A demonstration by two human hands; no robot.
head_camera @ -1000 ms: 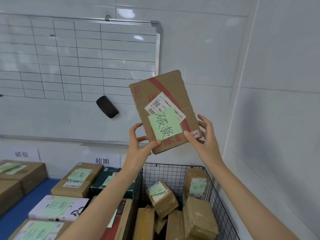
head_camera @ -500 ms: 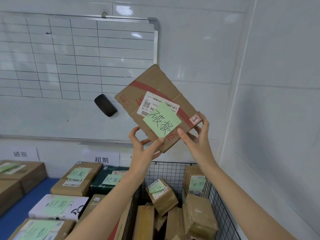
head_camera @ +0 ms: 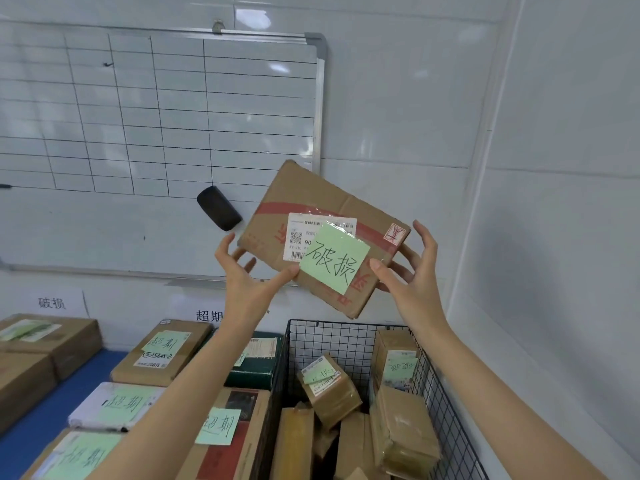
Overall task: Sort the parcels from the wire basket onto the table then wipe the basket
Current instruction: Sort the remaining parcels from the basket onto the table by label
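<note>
Both hands hold the parcel (head_camera: 304,192) up in front of the whiteboard (head_camera: 173,116), above the wire basket (head_camera: 346,322) and clear of it. Compared with a second ago, the parcel has been turned from nearly upright to lying on its long side, so the green note (head_camera: 334,259) on its face now reads almost level: 破损.

The left hand (head_camera: 247,282) pinches the lower left edge, thumb on the front and fingers spread loosely behind. The right hand (head_camera: 412,271) takes the lower right edge the same way, thumb on the front and fingers wide apart behind; its uppermost finger stands free of the cardboard. The grip looks light on both sides.

Assessment: the turn serves to read the note, so the category appears settled. A wall sign with the same characters (head_camera: 52,302) hangs at far left above the brown boxes (head_camera: 52,341) on the blue table (head_camera: 52,410); the nearer boxes sit by the 超期 sign (head_camera: 209,315). Placement there is not yet begun. Several parcels (head_camera: 329,389) lie in the basket, so wiping is some way off.
</note>
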